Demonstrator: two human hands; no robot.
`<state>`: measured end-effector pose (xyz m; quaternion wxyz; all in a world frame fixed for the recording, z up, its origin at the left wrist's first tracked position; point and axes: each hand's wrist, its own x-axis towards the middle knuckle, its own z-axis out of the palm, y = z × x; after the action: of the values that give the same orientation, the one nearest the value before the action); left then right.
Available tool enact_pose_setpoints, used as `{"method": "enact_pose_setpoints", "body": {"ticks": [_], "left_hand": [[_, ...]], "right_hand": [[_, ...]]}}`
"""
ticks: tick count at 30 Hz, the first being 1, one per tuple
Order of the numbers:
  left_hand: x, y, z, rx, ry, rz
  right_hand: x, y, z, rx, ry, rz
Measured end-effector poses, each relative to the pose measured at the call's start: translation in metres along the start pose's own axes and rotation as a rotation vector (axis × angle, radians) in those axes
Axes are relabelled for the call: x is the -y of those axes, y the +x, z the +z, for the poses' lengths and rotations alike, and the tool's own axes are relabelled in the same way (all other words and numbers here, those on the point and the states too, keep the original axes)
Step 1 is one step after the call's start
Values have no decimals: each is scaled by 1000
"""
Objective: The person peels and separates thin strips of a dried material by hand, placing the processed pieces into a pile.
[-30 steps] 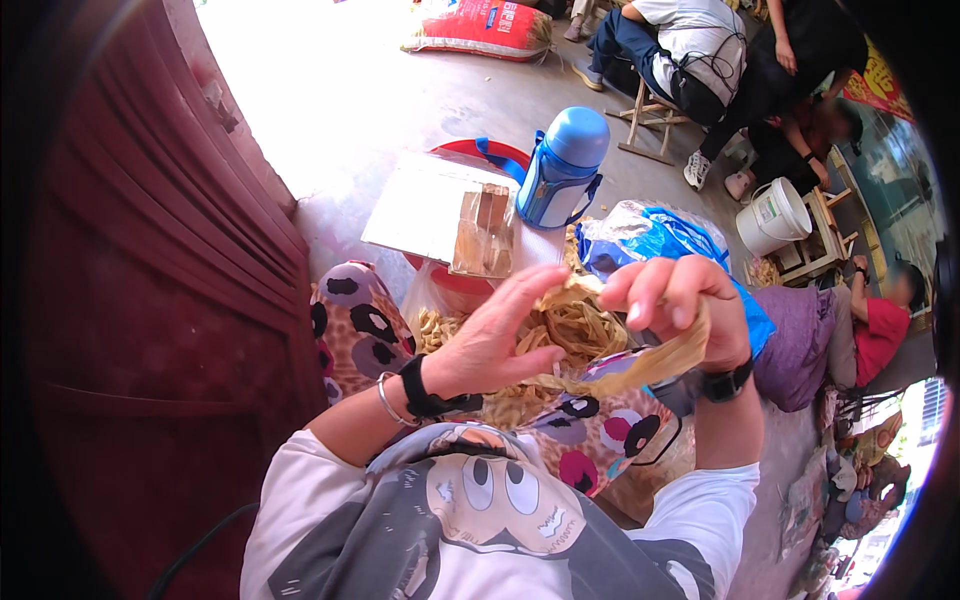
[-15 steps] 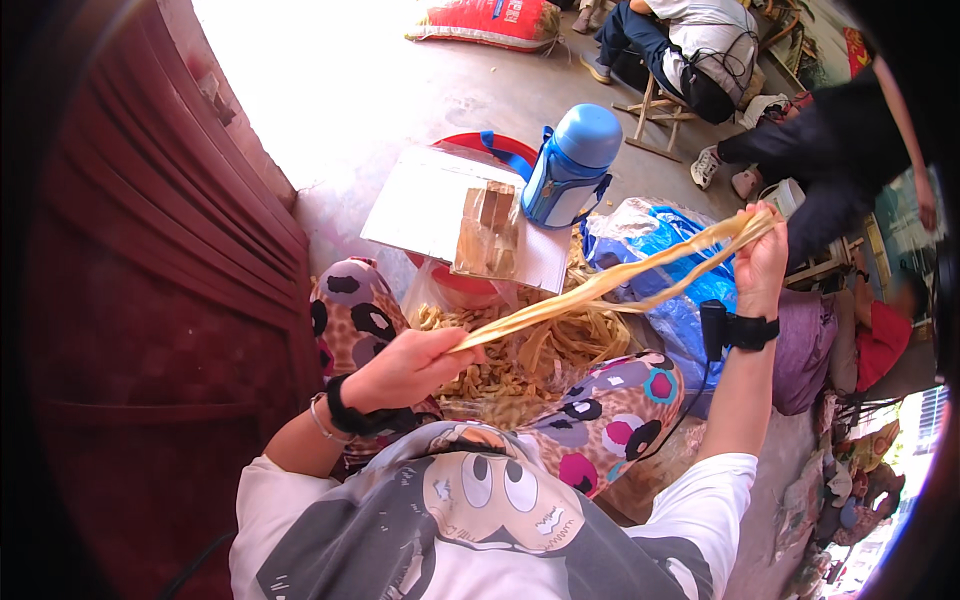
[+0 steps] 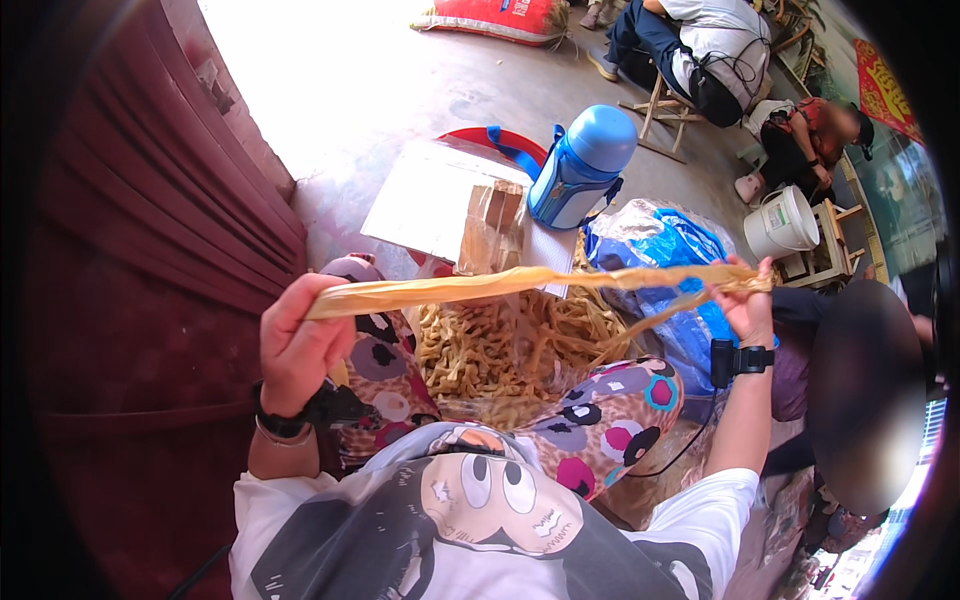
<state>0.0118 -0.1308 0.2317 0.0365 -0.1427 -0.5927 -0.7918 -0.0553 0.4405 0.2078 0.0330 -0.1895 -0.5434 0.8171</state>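
Your left hand (image 3: pixel 300 345) and right hand (image 3: pixel 745 300), fingers clenched, stretch the light, pliable dried leaf strip (image 3: pixel 520 283); grip its ends at nine and three o'clock.

The floor (image 3: pixel 380 110) is bare grey concrete, bright with sunlight. A dark red wall (image 3: pixel 130 300) with ridges stands on the left. Far back sits a small wooden stool (image 3: pixel 665 120). A white bucket (image 3: pixel 782 222) stands beside a low wooden bench (image 3: pixel 825 262).
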Motion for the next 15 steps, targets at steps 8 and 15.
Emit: {"method": "enact_pose_setpoints", "body": {"ticks": [8,15], "left_hand": [[10,1,12,191,198,-173],[18,1,18,273,231,-147]], "right_hand": [[81,-43,92,-192,-1134,-1073],[185,-76,112,-323,-1791,-1974]]}}
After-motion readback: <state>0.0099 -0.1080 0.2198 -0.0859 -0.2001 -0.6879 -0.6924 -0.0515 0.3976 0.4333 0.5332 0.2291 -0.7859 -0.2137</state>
